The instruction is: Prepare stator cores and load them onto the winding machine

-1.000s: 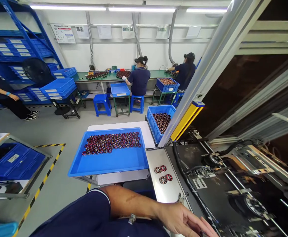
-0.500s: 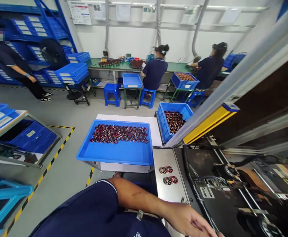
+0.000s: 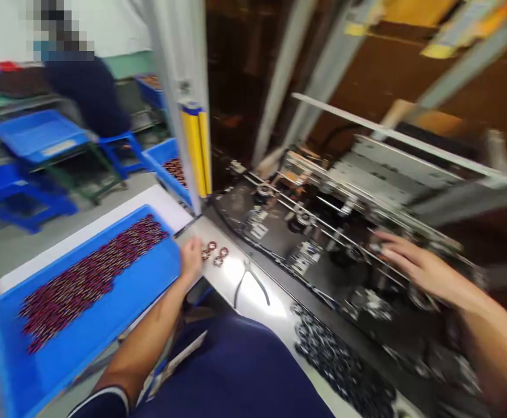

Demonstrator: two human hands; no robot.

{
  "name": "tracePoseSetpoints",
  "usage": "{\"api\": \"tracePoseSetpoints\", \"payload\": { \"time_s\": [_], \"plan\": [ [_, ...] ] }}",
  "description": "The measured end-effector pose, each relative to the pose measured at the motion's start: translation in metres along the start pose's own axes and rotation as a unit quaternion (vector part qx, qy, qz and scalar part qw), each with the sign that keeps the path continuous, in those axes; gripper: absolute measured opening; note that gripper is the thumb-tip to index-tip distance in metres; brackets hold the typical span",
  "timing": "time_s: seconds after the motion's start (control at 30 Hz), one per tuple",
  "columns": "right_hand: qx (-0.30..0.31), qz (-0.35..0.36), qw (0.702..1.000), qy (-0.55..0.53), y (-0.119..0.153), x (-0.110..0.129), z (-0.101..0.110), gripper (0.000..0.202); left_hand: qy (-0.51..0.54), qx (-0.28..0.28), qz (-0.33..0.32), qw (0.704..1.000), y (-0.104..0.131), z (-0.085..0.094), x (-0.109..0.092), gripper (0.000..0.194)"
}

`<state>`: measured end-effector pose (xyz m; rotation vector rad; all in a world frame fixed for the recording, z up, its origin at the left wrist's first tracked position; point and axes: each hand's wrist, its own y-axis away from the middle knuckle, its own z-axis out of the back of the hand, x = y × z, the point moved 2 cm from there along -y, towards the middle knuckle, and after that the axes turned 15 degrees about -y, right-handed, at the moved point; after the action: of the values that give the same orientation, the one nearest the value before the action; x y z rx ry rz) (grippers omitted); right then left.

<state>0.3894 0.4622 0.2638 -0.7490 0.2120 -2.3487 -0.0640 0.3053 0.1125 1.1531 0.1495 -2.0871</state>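
My left hand is at the left end of the metal ledge, beside several small round red and silver parts; its fingers look curled, and what they hold, if anything, is hidden. Over the machine my right hand reaches in from the right, fingers pinched near a small pale piece at a fixture, too blurred to identify. Pliers with spread handles lie on the ledge. Many dark rings are piled farther along it.
A blue tray with many red parts stands at the left. Behind it are a blue bin, a yellow bar on a metal post, and a seated person. Rails cross the machine.
The view has swung right, bringing the pliers, dark rings and more of the machine into sight. My left hand now shows by the round parts, and my right hand over the machine.
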Motion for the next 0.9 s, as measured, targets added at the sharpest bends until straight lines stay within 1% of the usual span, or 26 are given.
{"api": "tracePoseSetpoints", "payload": {
  "time_s": [0.03, 0.07, 0.13, 0.2, 0.3, 0.37, 0.43, 0.53, 0.7, 0.9],
  "plan": [
    [0.028, -0.027, 0.999, 0.002, 0.009, -0.022, 0.012, 0.026, -0.018, -0.018, -0.012, 1.000, -0.009, -0.005, 0.005, 0.033],
    [0.057, -0.050, 0.997, 0.001, 0.016, -0.043, 0.020, 0.027, -0.033, -0.037, -0.025, 0.998, -0.017, -0.010, 0.010, 0.033],
    [0.094, -0.086, 0.992, -0.003, 0.021, -0.079, 0.022, 0.025, -0.061, -0.066, -0.055, 0.994, -0.025, -0.019, 0.016, 0.032],
    [0.118, -0.104, 0.987, -0.012, 0.020, -0.106, 0.010, 0.026, -0.087, -0.085, -0.081, 0.989, -0.026, -0.026, 0.022, 0.031],
    [0.143, -0.117, 0.982, -0.027, 0.021, -0.130, -0.015, 0.026, -0.124, -0.103, -0.108, 0.981, -0.026, -0.032, 0.028, 0.032],
    [0.154, -0.125, 0.980, -0.034, 0.025, -0.139, -0.027, 0.026, -0.146, -0.112, -0.120, 0.976, -0.028, -0.033, 0.031, 0.032],
    [0.161, -0.135, 0.977, -0.042, 0.029, -0.146, -0.033, 0.026, -0.163, -0.116, -0.131, 0.971, -0.031, -0.035, 0.033, 0.032],
    [0.173, -0.144, 0.973, -0.056, 0.032, -0.152, -0.034, 0.026, -0.182, -0.119, -0.147, 0.965, -0.034, -0.036, 0.035, 0.033],
    [0.193, -0.152, 0.967, -0.073, 0.031, -0.155, -0.033, 0.034, -0.198, -0.124, -0.163, 0.958, -0.036, -0.038, 0.039, 0.034],
    [0.218, -0.154, 0.961, -0.077, 0.028, -0.162, -0.041, 0.024, -0.208, -0.118, -0.173, 0.955, -0.037, -0.038, 0.039, 0.034]
  ]
}}
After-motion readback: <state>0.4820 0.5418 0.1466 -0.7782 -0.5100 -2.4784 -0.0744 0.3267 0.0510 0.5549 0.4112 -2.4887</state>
